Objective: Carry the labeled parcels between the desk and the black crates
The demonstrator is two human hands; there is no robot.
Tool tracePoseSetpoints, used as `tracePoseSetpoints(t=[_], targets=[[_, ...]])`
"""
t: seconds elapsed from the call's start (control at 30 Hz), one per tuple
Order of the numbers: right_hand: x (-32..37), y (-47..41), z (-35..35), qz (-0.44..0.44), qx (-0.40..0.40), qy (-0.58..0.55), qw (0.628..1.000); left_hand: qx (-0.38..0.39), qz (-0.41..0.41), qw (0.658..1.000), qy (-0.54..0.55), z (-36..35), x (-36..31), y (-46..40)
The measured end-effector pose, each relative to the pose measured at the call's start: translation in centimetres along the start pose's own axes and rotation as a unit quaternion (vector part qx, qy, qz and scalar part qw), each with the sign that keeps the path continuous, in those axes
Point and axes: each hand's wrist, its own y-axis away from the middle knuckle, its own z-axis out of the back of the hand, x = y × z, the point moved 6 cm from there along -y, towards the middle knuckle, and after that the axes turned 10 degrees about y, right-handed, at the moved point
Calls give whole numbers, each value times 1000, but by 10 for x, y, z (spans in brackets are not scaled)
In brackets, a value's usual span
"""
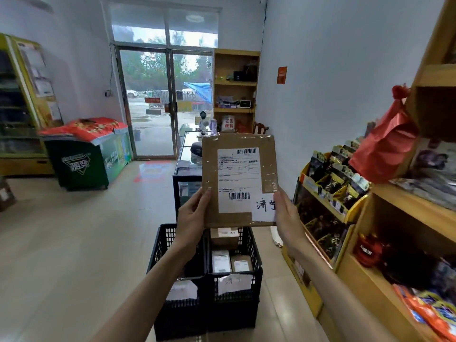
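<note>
The left hand [192, 215] and right hand [287, 215] grasp the flat cardboard parcel [239, 180] by its lower edges; it seems stiff and light.

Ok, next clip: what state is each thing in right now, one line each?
Flat brown cardboard parcel: held upright above the crates, label facing the camera.
Left hand: grips the parcel's lower left edge.
Right hand: grips its lower right edge.
Right black plastic crate: holds labeled parcels.
Glass door: closed.
</note>
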Motion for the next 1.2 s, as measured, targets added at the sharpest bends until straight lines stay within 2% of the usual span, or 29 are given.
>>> tracePoseSetpoints(t=[0.2, 0.37, 0.63, 0.87, 1.2], targets=[[-4, -88, -19, 24, -6, 18, 1000, -2, -3, 1000, 14, 2, 21, -92], [-35, -145, -30, 12, -1, -2, 1000, 5, -1, 1000, 8, 0, 50, -156], [-115, -223, -34, -41, -2, -9, 999, 14, 37, 999, -20, -14, 121, -236], [-195, -309, -25, -66, 0, -18, 998, -8, 59, 998, -36, -44, 203, -317], [-325, -449, -27, -129, 59, -35, 989, -62, 115, 988, -85, -78, 315, -438]])
